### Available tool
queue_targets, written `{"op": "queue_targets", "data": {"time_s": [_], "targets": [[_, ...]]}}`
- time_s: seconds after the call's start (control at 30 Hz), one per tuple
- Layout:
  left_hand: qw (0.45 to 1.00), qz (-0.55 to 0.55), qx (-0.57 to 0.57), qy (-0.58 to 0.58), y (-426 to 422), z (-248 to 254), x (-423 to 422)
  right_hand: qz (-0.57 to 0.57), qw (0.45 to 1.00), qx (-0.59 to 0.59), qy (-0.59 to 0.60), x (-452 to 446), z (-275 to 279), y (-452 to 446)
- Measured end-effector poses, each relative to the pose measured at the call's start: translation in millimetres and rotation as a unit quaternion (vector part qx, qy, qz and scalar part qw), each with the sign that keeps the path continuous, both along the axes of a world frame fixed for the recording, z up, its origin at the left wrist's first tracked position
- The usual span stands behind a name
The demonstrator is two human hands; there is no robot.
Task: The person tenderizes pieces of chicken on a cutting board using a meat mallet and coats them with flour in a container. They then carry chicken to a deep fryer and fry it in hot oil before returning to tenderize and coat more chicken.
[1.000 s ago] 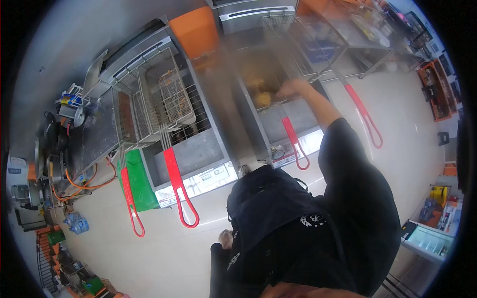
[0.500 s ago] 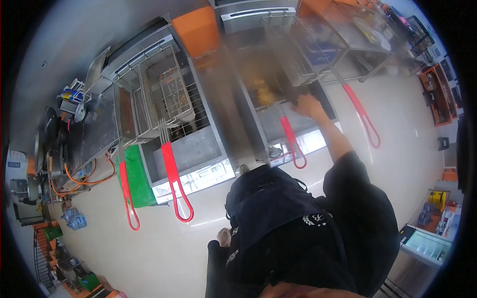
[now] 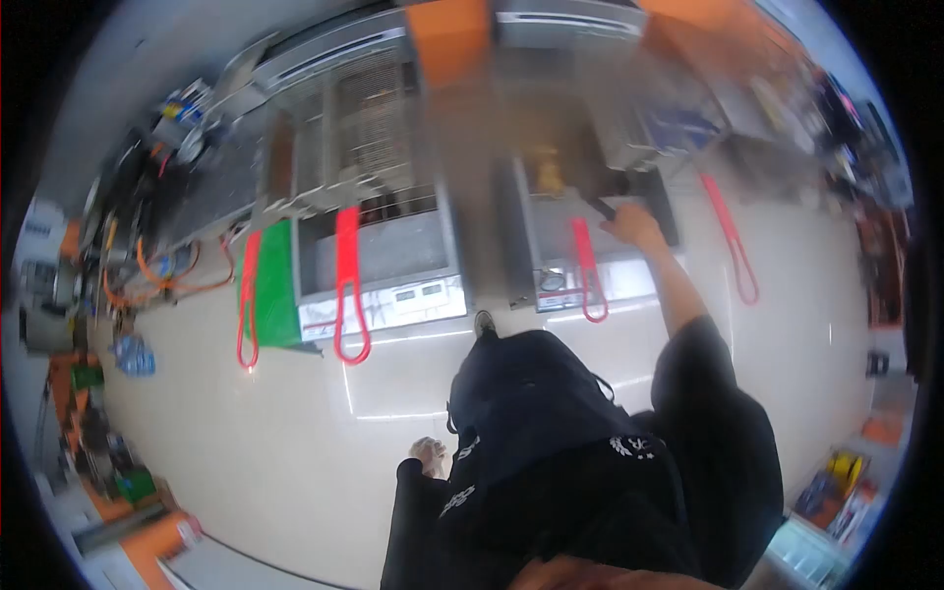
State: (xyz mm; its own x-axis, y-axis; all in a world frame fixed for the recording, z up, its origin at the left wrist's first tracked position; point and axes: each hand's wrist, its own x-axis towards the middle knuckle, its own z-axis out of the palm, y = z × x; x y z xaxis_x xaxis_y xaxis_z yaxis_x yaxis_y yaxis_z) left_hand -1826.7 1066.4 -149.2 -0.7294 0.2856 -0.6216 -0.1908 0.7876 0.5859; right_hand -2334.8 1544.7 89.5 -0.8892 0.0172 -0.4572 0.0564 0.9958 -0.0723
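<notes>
hands are well apart: from where i stand, the right hand has drawn back from over the golden pieces to the fryer's right side, seemingly closed round a dark handle. the pieces remain inside, upper centre of the frame, now unobscured by the fingers beyond the red basket handle. the left hand hangs lower, left of centre; its grip i can't tell.

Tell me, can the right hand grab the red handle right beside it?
Probably yes: the right hand is close to the red handle, with nothing visible between them, though it seems to be holding a dark tool.
</notes>
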Motion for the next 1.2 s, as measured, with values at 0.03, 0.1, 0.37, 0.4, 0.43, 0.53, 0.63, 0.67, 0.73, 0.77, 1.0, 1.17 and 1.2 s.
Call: {"op": "queue_targets", "data": {"time_s": [0.03,0.1,0.37,0.4,0.43,0.53,0.63,0.67,0.73,0.77,1.0,1.17,1.2], "targets": [[0.995,-0.081,-0.042,0.042,7.2,3.0,11.8,0.031,0.999,-0.022,0.017,-4.6,0.9,5.5],[0.982,-0.145,-0.109,0.044,24.5,-2.1,43.7,-0.016,0.998,-0.018,0.063,0.1,9.2,-5.8],[0.978,-0.125,-0.088,-0.139,82.5,96.7,100.4,0.004,0.997,-0.041,0.064,-7.3,-28.7,0.8],[0.979,-0.1,-0.079,-0.162,84.8,101.9,106.4,0.0,0.998,-0.039,0.048,-3.5,-25.4,-2.5],[0.98,-0.073,-0.077,-0.169,85.0,93.1,118.9,-0.002,0.995,-0.07,0.077,-6.1,-32.4,3.5],[0.98,0.035,-0.079,-0.181,76.7,45.1,159.7,0.003,0.991,-0.077,0.113,-12.1,-53.8,2.7],[0.974,0.13,-0.077,-0.171,57.1,5.1,177.3,-0.048,0.982,-0.148,0.106,-13.3,-63.3,3.5],[0.971,0.158,-0.074,-0.165,45.7,-4.8,180.2,-0.123,0.987,-0.102,0.026,-8.7,-29.5,-17.3],[0.965,0.204,-0.064,-0.15,19.7,-21.9,186.8,-0.133,0.973,-0.143,0.121,-25.4,-47.8,6.7],[0.962,0.225,-0.057,-0.143,2.9,-32.1,190.4,-0.185,0.968,-0.142,0.095,-10.4,-4.5,-19.7],[0.963,0.249,-0.043,-0.098,-227.5,-77.8,251.3,0.074,0.92,-0.189,0.336,-40.4,110.1,-70.7],[0.968,0.192,-0.161,-0.031,-443.6,-52.2,273.3,0.084,0.857,-0.308,0.404,-32.4,258.9,-401.9],[0.952,0.168,-0.256,0.02,-476.5,-65.6,277.4,0.048,0.88,-0.338,0.332,-15.7,283.9,-476.0]]}}
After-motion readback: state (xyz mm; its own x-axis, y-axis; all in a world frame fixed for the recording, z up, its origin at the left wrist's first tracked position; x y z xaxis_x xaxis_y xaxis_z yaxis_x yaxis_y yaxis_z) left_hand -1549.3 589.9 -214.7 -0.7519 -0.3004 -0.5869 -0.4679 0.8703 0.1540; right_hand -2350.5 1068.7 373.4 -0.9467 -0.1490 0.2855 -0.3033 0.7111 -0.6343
